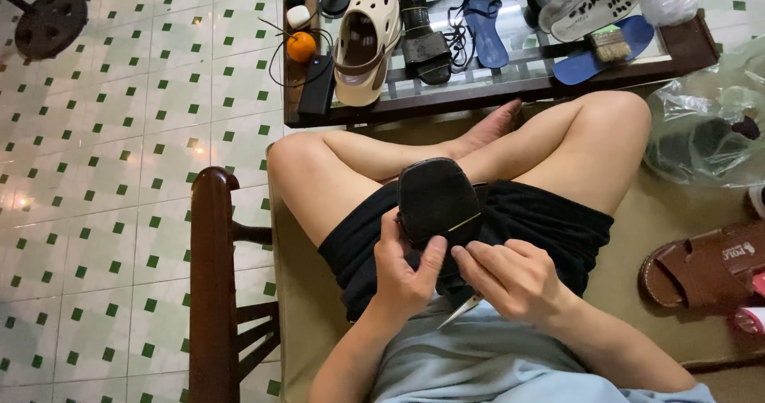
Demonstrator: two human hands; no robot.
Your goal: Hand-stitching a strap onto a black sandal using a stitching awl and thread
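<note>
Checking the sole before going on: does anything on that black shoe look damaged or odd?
Yes. The black shoe, held sole-up by the left hand, shows a thin pale slit near its right edge. The right hand grips a slim blade just below it.

Floor (119,172): glossy white tile, small green squares at corners, light glare at left. Dark round stand base (49,22) far left on tile. Dark wood seat frame (213,291) near left, tan cushion (299,291) on it. Far centre: low table (510,80), dark wood rim, glass top over slats, cluttered with footwear. Right: clear plastic bag (705,124), brown sandal (705,263) on tan surface.
</note>
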